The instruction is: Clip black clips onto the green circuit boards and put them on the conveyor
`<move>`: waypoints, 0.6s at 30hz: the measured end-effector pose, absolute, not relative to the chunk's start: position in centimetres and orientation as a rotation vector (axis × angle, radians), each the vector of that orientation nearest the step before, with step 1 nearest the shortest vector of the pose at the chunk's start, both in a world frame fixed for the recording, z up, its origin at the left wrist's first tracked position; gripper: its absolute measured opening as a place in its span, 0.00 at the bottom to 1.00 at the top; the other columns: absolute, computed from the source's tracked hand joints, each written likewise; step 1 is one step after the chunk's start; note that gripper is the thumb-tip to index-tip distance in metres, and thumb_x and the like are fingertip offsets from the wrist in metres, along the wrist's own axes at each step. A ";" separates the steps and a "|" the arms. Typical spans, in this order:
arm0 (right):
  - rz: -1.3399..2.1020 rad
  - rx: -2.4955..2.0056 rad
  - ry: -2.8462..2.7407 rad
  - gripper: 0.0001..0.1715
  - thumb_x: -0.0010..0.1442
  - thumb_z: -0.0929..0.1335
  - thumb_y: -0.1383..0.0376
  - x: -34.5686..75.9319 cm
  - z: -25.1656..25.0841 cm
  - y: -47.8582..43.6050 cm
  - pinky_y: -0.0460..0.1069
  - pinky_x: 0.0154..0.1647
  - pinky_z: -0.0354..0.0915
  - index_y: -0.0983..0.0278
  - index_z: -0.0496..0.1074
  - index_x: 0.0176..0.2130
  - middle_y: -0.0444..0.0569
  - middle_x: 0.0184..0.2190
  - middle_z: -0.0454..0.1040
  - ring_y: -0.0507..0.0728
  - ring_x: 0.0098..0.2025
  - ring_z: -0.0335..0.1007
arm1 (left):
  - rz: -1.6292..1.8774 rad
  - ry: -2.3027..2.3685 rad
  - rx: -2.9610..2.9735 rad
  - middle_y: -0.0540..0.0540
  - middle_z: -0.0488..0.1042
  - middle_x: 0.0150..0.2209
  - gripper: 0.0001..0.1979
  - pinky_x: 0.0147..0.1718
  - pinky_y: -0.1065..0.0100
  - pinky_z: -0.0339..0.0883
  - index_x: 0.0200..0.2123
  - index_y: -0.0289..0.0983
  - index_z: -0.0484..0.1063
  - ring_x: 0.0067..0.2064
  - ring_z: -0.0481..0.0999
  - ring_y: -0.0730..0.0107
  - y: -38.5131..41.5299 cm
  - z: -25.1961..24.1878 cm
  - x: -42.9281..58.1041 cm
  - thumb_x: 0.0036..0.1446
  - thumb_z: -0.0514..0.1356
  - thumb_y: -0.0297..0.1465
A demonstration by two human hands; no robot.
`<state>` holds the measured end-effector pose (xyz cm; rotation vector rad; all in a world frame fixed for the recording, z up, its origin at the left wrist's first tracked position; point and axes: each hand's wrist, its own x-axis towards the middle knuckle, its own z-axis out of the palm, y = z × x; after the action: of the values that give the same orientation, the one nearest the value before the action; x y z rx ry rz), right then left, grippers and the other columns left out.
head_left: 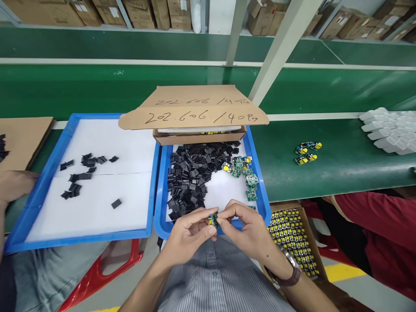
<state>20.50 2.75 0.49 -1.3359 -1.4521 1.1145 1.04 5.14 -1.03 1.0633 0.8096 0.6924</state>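
Observation:
Between my two hands, just over the near edge of a blue-rimmed tray (pixel 158 195), is a small green circuit board (pixel 213 219) with a yellow part on it. My left hand (pixel 195 229) pinches it from the left with thumb and forefinger. From the right, the fingertips of my right hand (pixel 243 225) close on its other side. A heap of small black plastic pieces (pixel 190 177) fills the left and back of the tray. Several green circuit boards (pixel 251 181) lie along its right side, some with yellow parts. My fingers hide some of the held board.
A flapped cardboard box (pixel 198 138) stands across the tray's back. To the left, another blue-rimmed tray (pixel 151 208) carries scattered black pieces, with a co-worker's hand (pixel 16 186) beside it. Yellow-topped boards (pixel 302 151) and white plastic trays (pixel 390 130) lie right. A full carton (pixel 320 260) sits below.

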 end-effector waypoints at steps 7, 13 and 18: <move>1.135 -1.263 -1.458 0.06 0.65 0.69 0.69 20.4 0.0 2.8 0.49 0.34 0.67 0.61 0.76 0.35 0.44 0.29 0.73 0.53 0.31 0.70 | 0.662 0.889 1.357 0.45 0.72 0.42 0.21 0.36 0.66 0.75 0.61 0.47 0.74 0.37 0.76 0.69 5.2 -0.9 0.6 0.65 0.64 0.32; 1.586 -1.145 -0.914 0.06 0.59 0.77 0.62 20.9 -1.8 3.3 0.48 0.32 0.75 0.61 0.80 0.37 0.45 0.30 0.80 0.52 0.29 0.76 | 0.674 0.992 1.624 0.46 0.73 0.45 0.28 0.44 0.63 0.75 0.66 0.52 0.65 0.43 0.77 0.67 4.5 -0.9 1.3 0.65 0.64 0.31; 1.580 -1.131 -0.808 0.11 0.58 0.78 0.63 20.8 -2.4 2.4 0.50 0.41 0.78 0.59 0.82 0.43 0.47 0.38 0.81 0.54 0.37 0.78 | 0.961 1.157 1.832 0.42 0.71 0.57 0.24 0.56 0.58 0.72 0.62 0.47 0.70 0.57 0.75 0.60 3.6 -1.5 2.3 0.65 0.62 0.25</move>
<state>20.84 2.39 -2.44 -1.1305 -0.8081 1.5800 2.30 3.57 -1.45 1.8320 1.1569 0.9610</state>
